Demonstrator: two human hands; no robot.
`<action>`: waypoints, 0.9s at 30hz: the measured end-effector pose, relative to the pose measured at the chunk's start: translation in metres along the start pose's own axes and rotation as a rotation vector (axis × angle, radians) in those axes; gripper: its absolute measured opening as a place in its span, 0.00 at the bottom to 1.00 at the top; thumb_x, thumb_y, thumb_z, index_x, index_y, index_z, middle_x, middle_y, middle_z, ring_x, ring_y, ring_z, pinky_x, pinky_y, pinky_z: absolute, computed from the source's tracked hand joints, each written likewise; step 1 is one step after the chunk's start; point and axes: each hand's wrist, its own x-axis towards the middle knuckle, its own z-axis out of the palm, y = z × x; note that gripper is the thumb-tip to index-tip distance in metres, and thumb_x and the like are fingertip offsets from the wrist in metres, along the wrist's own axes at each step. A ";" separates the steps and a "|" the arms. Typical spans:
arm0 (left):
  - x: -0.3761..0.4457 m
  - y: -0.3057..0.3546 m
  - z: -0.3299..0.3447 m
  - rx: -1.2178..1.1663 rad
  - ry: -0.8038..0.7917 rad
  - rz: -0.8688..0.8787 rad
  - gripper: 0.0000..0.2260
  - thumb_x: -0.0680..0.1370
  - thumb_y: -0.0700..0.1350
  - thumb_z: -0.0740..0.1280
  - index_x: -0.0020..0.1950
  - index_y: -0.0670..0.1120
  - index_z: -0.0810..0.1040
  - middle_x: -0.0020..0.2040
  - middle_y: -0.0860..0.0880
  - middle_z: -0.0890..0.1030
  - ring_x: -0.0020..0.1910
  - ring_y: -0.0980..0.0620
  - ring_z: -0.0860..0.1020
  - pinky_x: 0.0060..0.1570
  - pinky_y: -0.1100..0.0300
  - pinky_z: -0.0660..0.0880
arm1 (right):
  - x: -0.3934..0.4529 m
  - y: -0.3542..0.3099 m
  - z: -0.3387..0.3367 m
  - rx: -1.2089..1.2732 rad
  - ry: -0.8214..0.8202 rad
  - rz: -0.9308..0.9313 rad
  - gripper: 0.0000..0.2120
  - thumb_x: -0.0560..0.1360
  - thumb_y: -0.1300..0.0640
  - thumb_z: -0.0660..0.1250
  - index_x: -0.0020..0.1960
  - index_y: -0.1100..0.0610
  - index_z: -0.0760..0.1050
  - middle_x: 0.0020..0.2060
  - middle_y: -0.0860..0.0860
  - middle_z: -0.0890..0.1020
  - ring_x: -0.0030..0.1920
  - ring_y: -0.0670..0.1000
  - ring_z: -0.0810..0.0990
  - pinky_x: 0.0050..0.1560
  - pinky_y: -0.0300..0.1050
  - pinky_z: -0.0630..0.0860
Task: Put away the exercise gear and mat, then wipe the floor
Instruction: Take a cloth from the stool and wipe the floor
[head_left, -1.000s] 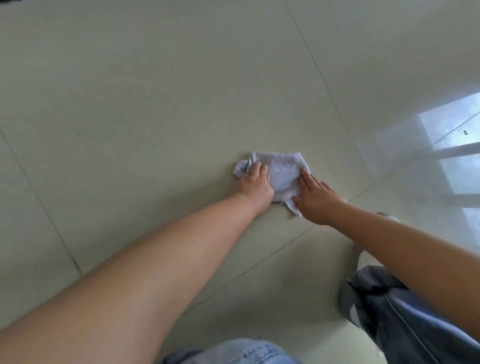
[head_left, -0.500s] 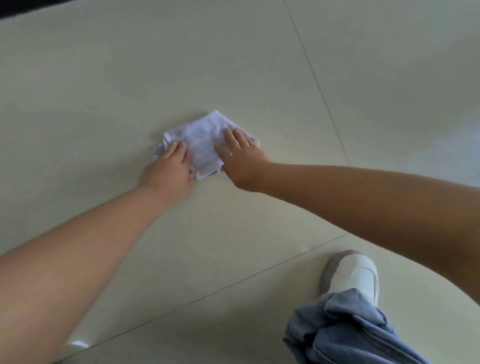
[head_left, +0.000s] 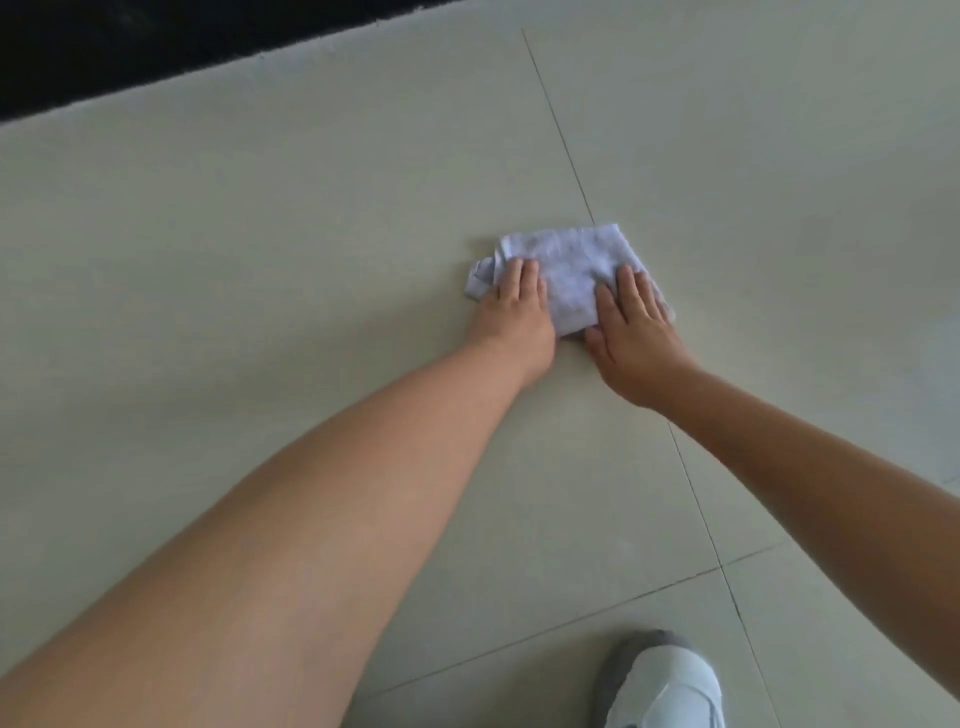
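Note:
A pale grey folded cloth (head_left: 569, 260) lies flat on the beige tiled floor (head_left: 260, 260), across a tile joint. My left hand (head_left: 511, 317) presses on the cloth's left part with straight fingers. My right hand (head_left: 631, 332) presses on its right part, fingers flat and close together. Both arms reach forward from the lower edge of the view. The near edge of the cloth is hidden under my palms.
A black strip, perhaps a mat or rug (head_left: 156, 47), runs along the top left. My white and grey shoe (head_left: 662, 686) stands on the floor at the bottom right. Tile joints cross near the shoe.
Both hands have slid the cloth to the right across the floor since half a second ago. The view has shifted, so the black strip shows more and the trouser leg is out of sight.

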 end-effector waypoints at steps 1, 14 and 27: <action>0.012 -0.009 -0.009 -0.025 0.012 -0.043 0.25 0.84 0.45 0.48 0.77 0.35 0.43 0.78 0.41 0.42 0.78 0.45 0.40 0.76 0.54 0.43 | 0.020 -0.002 -0.008 0.005 0.010 -0.009 0.30 0.80 0.45 0.43 0.77 0.61 0.46 0.76 0.61 0.43 0.77 0.59 0.41 0.75 0.48 0.39; -0.064 -0.107 0.031 0.086 0.116 -0.053 0.30 0.76 0.51 0.51 0.53 0.27 0.79 0.53 0.28 0.80 0.53 0.30 0.80 0.47 0.40 0.78 | 0.032 -0.071 0.016 0.005 0.027 -0.391 0.28 0.78 0.48 0.47 0.74 0.61 0.60 0.75 0.58 0.60 0.75 0.57 0.60 0.74 0.48 0.55; 0.019 -0.025 -0.017 -0.148 0.054 -0.090 0.28 0.83 0.52 0.49 0.77 0.39 0.46 0.78 0.42 0.44 0.78 0.46 0.42 0.76 0.53 0.42 | 0.067 -0.006 -0.033 0.071 0.081 -0.080 0.24 0.82 0.53 0.45 0.76 0.60 0.48 0.77 0.56 0.45 0.77 0.54 0.43 0.75 0.46 0.41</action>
